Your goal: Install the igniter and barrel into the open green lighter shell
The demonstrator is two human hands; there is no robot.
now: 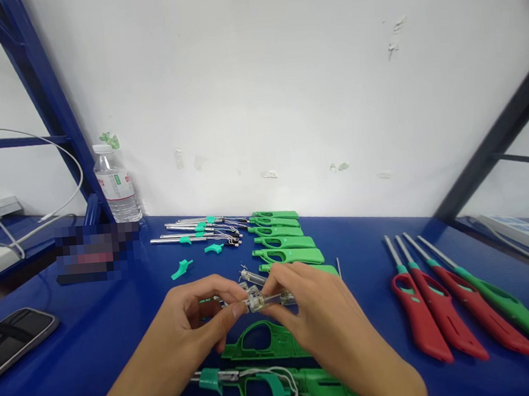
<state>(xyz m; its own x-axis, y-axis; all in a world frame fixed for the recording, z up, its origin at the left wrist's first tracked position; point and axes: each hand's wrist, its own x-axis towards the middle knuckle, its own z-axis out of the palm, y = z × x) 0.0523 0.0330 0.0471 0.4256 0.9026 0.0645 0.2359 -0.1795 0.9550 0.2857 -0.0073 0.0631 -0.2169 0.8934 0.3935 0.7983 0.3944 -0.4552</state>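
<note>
Over the middle of the table, I hold a clear plastic lighter fuel tank between both hands. My left hand pinches its valve end with thumb and forefinger. My right hand grips its body, partly covering it. Another clear tank lies just behind my fingers. Below my hands is an empty green lighter shell half. Nearer still, a second green shell half contains a teal trigger, white wires and the end of a metal tube. Some small parts by my fingertips are hidden.
Several green shells are lined up behind, beside metal tubes with wires and loose teal triggers. Red lighters and a green lighter lie right. A water bottle and phone are left.
</note>
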